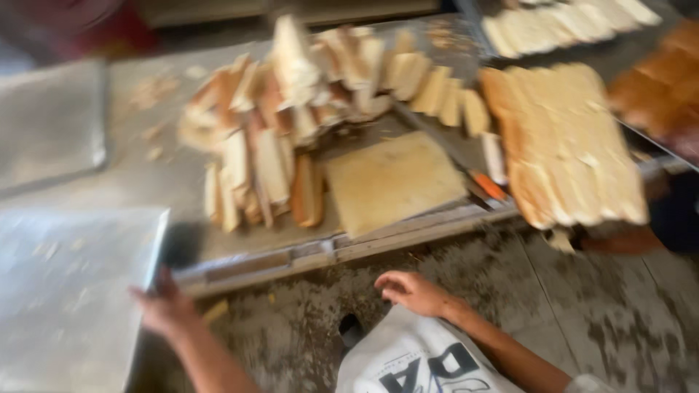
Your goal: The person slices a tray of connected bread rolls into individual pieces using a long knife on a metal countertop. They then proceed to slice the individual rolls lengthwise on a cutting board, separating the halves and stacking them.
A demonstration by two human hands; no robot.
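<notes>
Nearest the camera, at seven o'clock, the left hand [164, 306] is gripping the right edge of a flat grey metal baking tray [69, 291], fingers closed around its rim; the blur is hiding exactly how they wrap it. The tray is lying flat at the lower left, its surface dusted with pale crumbs and otherwise bare. To carry it well, the hand would probably do best keeping the sheet level and clear of the tabletop's [138, 175] metal front edge, since a one-sided grip is likely to let the far side dip. At five o'clock the right hand [411, 291] is hanging loosely curled over the stained concrete floor [582, 313], holding nothing, just above the person's white printed shirt [415, 360].

Further out, toward twelve o'clock, a square pale wooden cutting board [393, 182] is resting near the tabletop's front edge. Just beside it, at eleven o'clock, a tumbled heap of sliced pale bread pieces [291, 116] with brown crusts is spreading across the surface. A knife with an orange handle [484, 183] is lying to the board's right. At two o'clock a slab of joined golden bread loaves [564, 145] is sitting, with more loaves [568, 25] beyond, well apart from the tray.
</notes>
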